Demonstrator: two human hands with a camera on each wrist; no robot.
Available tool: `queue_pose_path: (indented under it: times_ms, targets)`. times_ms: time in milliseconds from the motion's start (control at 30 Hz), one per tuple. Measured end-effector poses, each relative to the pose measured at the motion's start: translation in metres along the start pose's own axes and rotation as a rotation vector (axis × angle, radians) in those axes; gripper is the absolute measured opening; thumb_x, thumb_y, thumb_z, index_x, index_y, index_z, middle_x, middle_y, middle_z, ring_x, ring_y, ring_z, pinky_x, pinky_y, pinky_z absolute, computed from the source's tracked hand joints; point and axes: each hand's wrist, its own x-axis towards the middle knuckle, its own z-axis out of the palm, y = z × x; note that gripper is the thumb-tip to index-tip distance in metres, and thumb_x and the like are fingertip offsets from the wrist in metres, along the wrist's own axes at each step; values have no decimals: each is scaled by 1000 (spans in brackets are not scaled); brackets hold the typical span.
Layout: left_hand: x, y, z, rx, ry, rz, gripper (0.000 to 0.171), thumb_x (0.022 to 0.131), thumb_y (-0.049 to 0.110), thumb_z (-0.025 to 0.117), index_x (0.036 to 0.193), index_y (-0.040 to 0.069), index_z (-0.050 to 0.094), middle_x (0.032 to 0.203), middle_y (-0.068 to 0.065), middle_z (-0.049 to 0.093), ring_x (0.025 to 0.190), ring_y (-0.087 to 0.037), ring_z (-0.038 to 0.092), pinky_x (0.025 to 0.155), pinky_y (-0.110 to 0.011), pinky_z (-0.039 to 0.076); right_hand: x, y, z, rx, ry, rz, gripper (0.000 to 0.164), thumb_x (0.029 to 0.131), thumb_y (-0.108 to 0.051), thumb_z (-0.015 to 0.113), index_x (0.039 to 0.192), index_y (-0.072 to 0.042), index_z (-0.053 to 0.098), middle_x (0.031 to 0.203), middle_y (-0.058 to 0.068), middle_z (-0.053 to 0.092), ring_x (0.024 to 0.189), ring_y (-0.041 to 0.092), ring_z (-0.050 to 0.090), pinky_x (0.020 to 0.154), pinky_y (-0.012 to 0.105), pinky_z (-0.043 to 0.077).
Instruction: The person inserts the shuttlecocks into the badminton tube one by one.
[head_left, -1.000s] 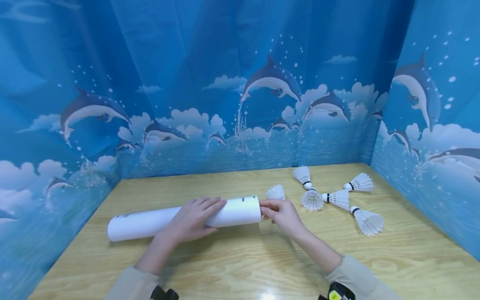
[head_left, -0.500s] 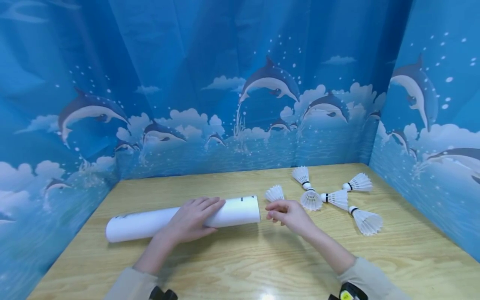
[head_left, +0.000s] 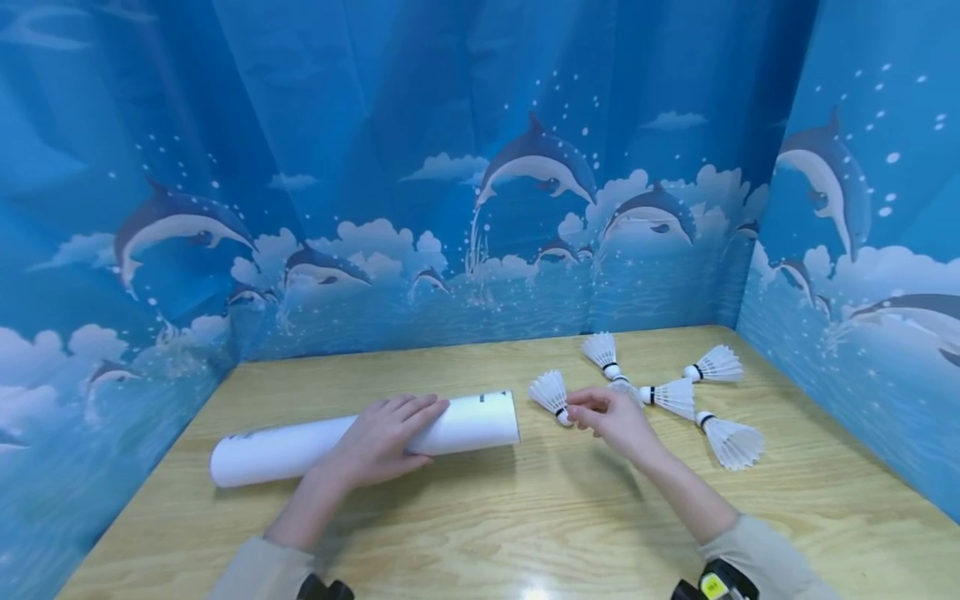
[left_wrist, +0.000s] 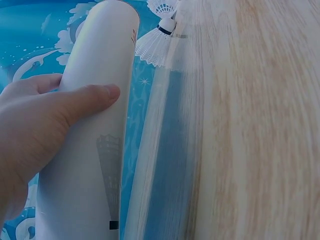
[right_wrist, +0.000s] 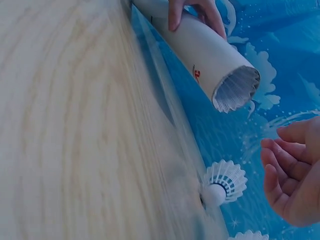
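A long white tube (head_left: 465, 421) lies on its side on the wooden table (head_left: 525, 517), its open end facing right. My left hand (head_left: 382, 437) grips it near the middle, fingers over the top and thumb on the near side (left_wrist: 90, 95). White feathers show inside the tube's mouth (right_wrist: 235, 90). My right hand (head_left: 611, 417) hovers just right of the mouth with loosely curled fingers (right_wrist: 292, 170), holding nothing. Its fingertips are close to the cork of a white shuttlecock (head_left: 550, 390), which lies on the table apart from the hand (right_wrist: 225, 182).
Several more shuttlecocks lie at the right back of the table, among them one (head_left: 602, 350) near the backdrop, one (head_left: 716, 364) by the right wall and one (head_left: 731, 442) nearest me. Blue dolphin-print curtains (head_left: 480, 208) wall in the back and both sides.
My right hand left the tube's open end and moved right and back toward the nearest shuttlecock. The left hand and the tube have stayed in place.
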Motion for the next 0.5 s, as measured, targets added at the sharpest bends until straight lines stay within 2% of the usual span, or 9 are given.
queue_pose_path:
  times_ms: [500]
  targets:
    - [-1,1,-1,-3,-3,3,82,70,39,79,138,11,44,130,-10,53,111,-28,54,89,-47,47,6,19,-43,-89,194,85,33,88,-17,63,109,7,62,93,15,68,69,8,56,58,29,50]
